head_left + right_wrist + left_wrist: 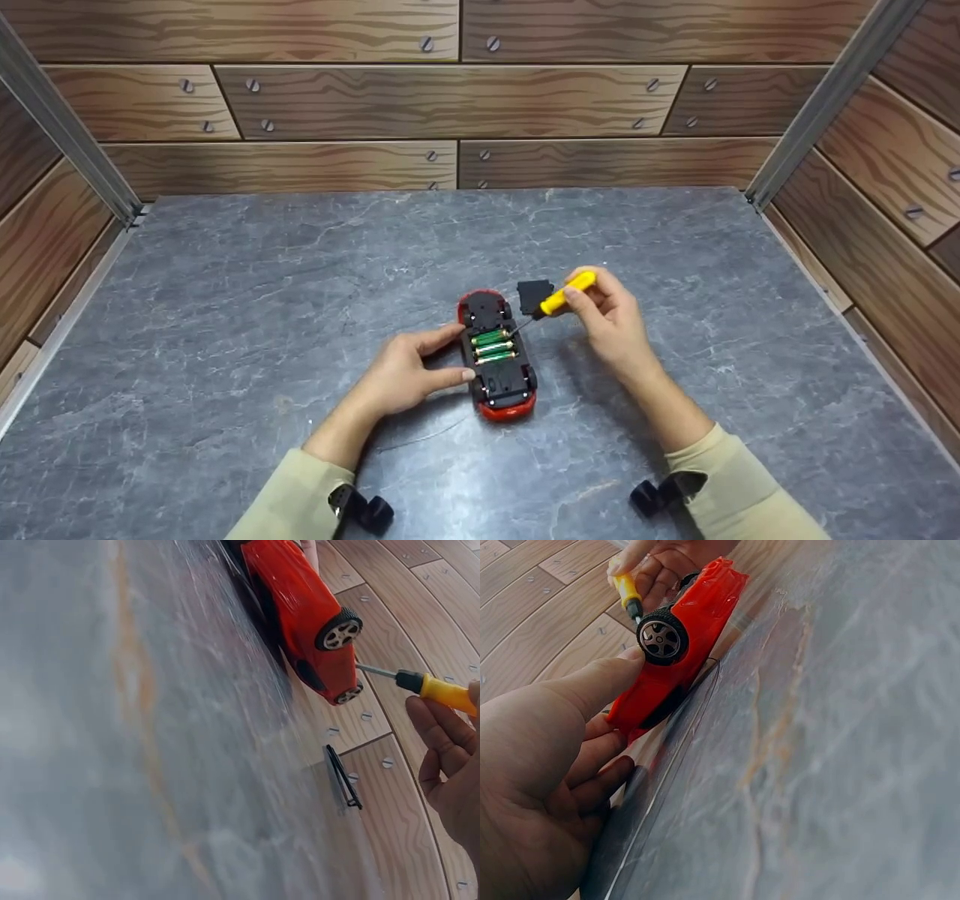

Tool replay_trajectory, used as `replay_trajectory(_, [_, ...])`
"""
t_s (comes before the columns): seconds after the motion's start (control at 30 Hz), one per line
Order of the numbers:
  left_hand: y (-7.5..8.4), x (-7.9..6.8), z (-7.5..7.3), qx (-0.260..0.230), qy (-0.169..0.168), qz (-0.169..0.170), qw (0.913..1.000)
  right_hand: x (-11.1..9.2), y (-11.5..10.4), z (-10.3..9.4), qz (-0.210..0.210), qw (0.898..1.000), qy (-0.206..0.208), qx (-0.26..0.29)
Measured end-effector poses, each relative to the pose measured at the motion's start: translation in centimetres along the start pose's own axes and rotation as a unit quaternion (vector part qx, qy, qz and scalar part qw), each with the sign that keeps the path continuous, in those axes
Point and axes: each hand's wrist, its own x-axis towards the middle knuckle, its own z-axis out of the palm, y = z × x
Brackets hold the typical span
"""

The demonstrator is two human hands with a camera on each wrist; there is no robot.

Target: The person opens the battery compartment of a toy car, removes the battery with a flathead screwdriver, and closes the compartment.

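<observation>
A red toy car (pixel 507 411) lies upside down on the table, its black underside facing up. Three green batteries (pixel 493 348) sit in its uncovered battery compartment. My left hand (pixel 401 371) holds the car along its left side, thumb near one wheel (pixel 661 638) and fingers farther along the body. In my right hand (pixel 619 330) is a yellow screwdriver (pixel 568 293), pinched by the handle between thumb and fingers. Its metal shaft (pixel 377 670) slants down to the compartment, the tip at the end of the topmost battery.
A black battery cover (pixel 534 295) lies on the grey marbled table (pixel 300 262), just behind the car and partly overlapped by the screwdriver. Wood-patterned panels (pixel 450 101) wall the table at the back and sides, with metal posts (pixel 814 112) at the corners.
</observation>
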Motion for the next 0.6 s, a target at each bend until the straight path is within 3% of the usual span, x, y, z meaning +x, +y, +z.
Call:
replay_trajectory(0.23, [0.1,-0.1,0.0,0.001,-0.001,-0.003,1.0,0.1,-0.9,-0.6,-0.038,0.999,0.004,0.027])
replay_trajectory(0.6, [-0.1,0.0,0.0,0.003,-0.002,0.003,1.0,-0.2,-1.2,-0.3,-0.061,0.994,-0.018,-0.086])
